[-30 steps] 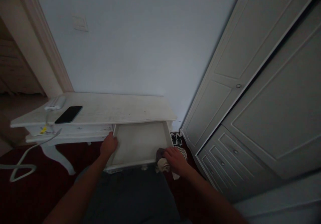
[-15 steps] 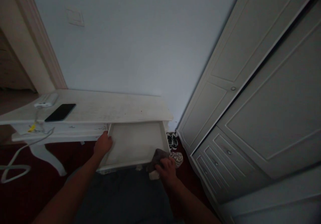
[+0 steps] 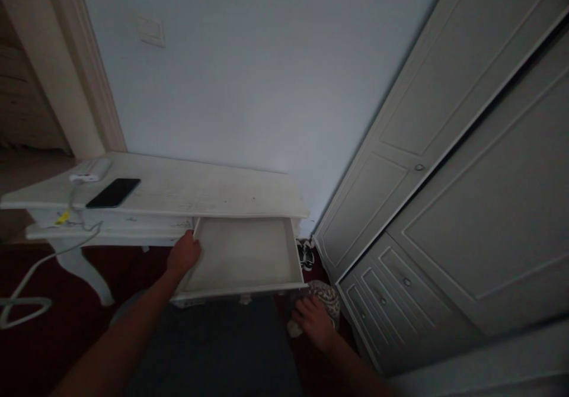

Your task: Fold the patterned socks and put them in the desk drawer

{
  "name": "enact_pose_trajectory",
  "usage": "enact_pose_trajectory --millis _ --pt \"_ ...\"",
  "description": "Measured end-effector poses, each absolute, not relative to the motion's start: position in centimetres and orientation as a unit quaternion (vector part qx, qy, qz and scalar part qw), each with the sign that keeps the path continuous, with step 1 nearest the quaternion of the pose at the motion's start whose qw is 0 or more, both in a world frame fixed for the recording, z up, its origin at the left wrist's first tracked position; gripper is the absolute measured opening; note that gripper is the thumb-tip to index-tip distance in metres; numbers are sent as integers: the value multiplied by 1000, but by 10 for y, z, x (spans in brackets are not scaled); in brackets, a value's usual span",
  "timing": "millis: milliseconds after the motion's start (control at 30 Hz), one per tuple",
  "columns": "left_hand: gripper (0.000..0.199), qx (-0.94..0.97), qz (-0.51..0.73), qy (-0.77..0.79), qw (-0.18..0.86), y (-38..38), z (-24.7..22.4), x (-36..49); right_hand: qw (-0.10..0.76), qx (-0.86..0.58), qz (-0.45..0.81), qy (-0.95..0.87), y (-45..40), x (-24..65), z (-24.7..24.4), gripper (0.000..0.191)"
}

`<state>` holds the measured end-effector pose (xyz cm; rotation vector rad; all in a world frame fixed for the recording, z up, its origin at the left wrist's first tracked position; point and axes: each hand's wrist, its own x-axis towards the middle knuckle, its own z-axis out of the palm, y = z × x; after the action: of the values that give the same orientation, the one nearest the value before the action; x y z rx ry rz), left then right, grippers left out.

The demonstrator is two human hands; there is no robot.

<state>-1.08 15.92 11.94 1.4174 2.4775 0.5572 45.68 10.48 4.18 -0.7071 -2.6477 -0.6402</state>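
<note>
A white drawer (image 3: 244,255) is pulled out of the white console table (image 3: 213,186), and its bare inside shows. My left hand (image 3: 184,252) is closed on the drawer's left side near the tabletop. Beyond the drawer's front right corner, my right hand (image 3: 315,321) is closed on a grey cloth (image 3: 294,308), mostly hidden under the fingers. A pale piece (image 3: 293,328) pokes out below that hand. Right behind the hand sits a patterned fabric item (image 3: 326,296); whether they touch I cannot tell.
On the tabletop lie a black phone (image 3: 114,192) and a white device (image 3: 90,170) with a cable (image 3: 26,284) hanging down. Black-and-white shoes (image 3: 306,256) stand on the red carpet (image 3: 137,272). A white wardrobe (image 3: 427,207) borders the right side.
My right hand has moved right and down with the grey cloth, away from the drawer's front edge towards the patterned fabric item. My left hand stays on the drawer's side.
</note>
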Motion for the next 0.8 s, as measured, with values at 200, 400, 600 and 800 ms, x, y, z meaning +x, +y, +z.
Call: enact_pose_trajectory --millis 200,400,600,800 --pt "34 486 187 847 105 157 122 -11 185 -208 -204 -939 99 366 22 10" --pt "35 491 178 846 104 155 122 -11 219 -171 -186 -942 103 364 28 13" --pt "35 484 184 848 115 158 120 -12 279 -315 -147 -895 99 410 57 9" --pt "35 483 191 847 112 157 122 -11 358 -361 -69 -859 96 311 76 19"
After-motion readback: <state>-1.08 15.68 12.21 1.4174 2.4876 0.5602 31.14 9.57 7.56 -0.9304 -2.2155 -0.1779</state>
